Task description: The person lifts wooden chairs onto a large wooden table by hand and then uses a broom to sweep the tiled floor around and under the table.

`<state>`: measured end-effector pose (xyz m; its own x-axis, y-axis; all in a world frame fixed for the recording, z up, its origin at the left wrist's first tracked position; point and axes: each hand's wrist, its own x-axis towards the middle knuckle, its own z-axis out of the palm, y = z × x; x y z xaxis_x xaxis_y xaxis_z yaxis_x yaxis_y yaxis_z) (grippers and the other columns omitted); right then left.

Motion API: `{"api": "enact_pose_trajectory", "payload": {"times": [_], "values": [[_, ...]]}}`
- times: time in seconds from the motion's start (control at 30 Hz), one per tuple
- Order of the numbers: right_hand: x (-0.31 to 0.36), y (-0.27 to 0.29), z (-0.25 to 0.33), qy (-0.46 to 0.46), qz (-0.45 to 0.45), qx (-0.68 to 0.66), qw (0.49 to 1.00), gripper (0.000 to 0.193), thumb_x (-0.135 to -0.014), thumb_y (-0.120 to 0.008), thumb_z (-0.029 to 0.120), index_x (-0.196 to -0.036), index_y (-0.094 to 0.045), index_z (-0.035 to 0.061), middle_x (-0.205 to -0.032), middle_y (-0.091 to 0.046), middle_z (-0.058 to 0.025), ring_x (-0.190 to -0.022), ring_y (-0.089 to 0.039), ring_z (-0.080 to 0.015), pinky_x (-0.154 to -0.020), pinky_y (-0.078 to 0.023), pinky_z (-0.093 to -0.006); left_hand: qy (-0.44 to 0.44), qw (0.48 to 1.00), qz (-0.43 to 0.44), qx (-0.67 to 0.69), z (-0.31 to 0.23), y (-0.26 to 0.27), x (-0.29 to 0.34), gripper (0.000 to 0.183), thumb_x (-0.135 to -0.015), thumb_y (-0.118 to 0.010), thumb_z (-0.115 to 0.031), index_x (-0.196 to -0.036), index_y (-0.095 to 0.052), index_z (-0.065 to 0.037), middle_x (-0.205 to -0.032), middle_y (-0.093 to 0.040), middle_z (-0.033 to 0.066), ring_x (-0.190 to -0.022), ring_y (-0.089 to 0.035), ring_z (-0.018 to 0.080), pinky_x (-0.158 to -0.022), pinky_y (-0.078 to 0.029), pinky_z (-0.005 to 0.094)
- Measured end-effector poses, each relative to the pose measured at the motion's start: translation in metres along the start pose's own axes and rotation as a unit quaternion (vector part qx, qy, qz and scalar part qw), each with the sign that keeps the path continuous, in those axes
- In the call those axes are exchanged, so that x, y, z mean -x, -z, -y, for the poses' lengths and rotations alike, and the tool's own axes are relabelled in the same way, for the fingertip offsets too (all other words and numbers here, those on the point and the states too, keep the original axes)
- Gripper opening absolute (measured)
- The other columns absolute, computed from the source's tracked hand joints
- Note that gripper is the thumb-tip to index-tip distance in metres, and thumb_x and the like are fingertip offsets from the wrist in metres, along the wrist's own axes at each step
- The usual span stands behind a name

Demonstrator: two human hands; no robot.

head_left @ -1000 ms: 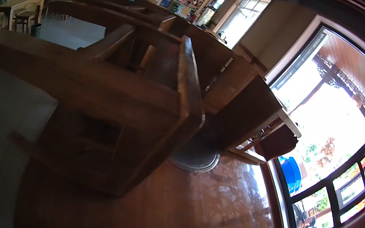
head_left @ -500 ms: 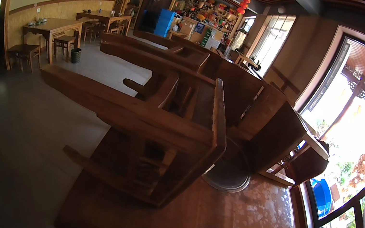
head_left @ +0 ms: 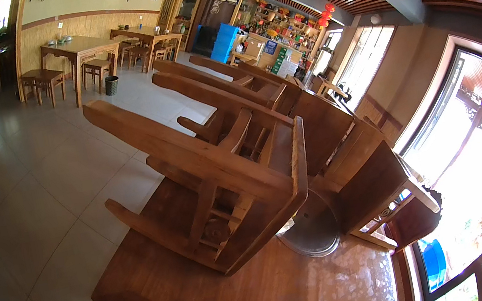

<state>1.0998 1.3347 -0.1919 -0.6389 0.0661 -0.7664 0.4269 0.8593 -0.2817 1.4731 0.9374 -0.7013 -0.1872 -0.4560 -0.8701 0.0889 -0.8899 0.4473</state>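
Neither of my hands shows in the head view. In front of me stands a brown wooden table (head_left: 235, 300) with a glossy top. A heavy wooden chair (head_left: 212, 168) lies tipped over on it, its long pieces pointing to the upper left. Beside that chair, a round dark metal plate (head_left: 311, 228) is set into the tabletop. Another wooden seat (head_left: 373, 185) rests on its side to the right of the plate. More upturned chairs (head_left: 224, 89) are lined up farther back.
Tiled floor (head_left: 48, 229) runs along the left. At the far left wall stand wooden tables (head_left: 82, 45), stools (head_left: 43, 76) and a dark bin (head_left: 111, 85). A blue crate stack (head_left: 224, 41) and loaded shelves (head_left: 276, 22) are at the back. A bright window (head_left: 471, 174) lies to the right.
The whole view has shifted a little, so the table and chairs sit slightly lower and farther right. The picture is brighter and sharper. The chairs have not visibly moved on the table.
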Motion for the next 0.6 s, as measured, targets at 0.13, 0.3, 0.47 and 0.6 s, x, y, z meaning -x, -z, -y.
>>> {"api": "enact_pose_trajectory", "payload": {"times": [0.13,0.3,0.47,0.6], "values": [[0.012,0.001,-0.003,-0.003,-0.016,-0.01,1.0,0.013,-0.085,-0.057,0.009,-0.079,-0.067,0.0021,-0.067,-0.062,-0.0107,-0.061,-0.061,-0.0252,-0.052,-0.049,-0.0374,0.0,0.998,0.05,0.038,-0.045,-0.034,0.051,0.048,-0.077,-0.074,-0.021,-0.118,-0.059,-0.002,-0.105,-0.064,0.0077,-0.093,-0.061,0.0229,-0.08,-0.052,0.0371],[-0.001,0.01,0.004,0.038,0.01,-0.019,0.999,0.008,-0.085,-0.064,0.01,-0.079,-0.066,0.0042,-0.065,-0.057,-0.0052,-0.054,-0.055,-0.0179,-0.044,-0.045,-0.0317,-0.109,0.993,-0.015,-0.029,-0.025,-0.016,0.046,0.045,-0.074,-0.076,-0.016,-0.114,-0.061,-0.001,-0.103,-0.064,0.0089,-0.091,-0.06,0.0224,-0.08,-0.051,0.0356],[-0.038,0.027,-0.028,0.16,-0.048,0.121,0.978,0.009,-0.083,-0.069,0.012,-0.083,-0.069,0.0036,-0.07,-0.063,-0.0071,-0.056,-0.059,-0.0191,-0.046,-0.048,-0.0338,-0.118,0.979,-0.101,-0.133,-0.03,0.028,0.08,0.047,-0.073,-0.076,-0.014,-0.113,-0.059,0.004,-0.105,-0.063,0.0126,-0.092,-0.059,0.0246,-0.083,-0.05,0.0361],[-0.077,0.047,-0.087,0.105,0.008,0.002,0.994,0.012,-0.083,-0.068,0.009,-0.094,-0.067,0.004,-0.072,-0.062,-0.0067,-0.058,-0.06,-0.0198,-0.047,-0.052,-0.0357,-0.108,0.967,-0.136,-0.189,-0.06,0.046,0.158,0.046,-0.076,-0.073,-0.016,-0.114,-0.058,0.005,-0.106,-0.063,0.0138,-0.094,-0.06,0.0256,-0.083,-0.051,0.0366]]}}
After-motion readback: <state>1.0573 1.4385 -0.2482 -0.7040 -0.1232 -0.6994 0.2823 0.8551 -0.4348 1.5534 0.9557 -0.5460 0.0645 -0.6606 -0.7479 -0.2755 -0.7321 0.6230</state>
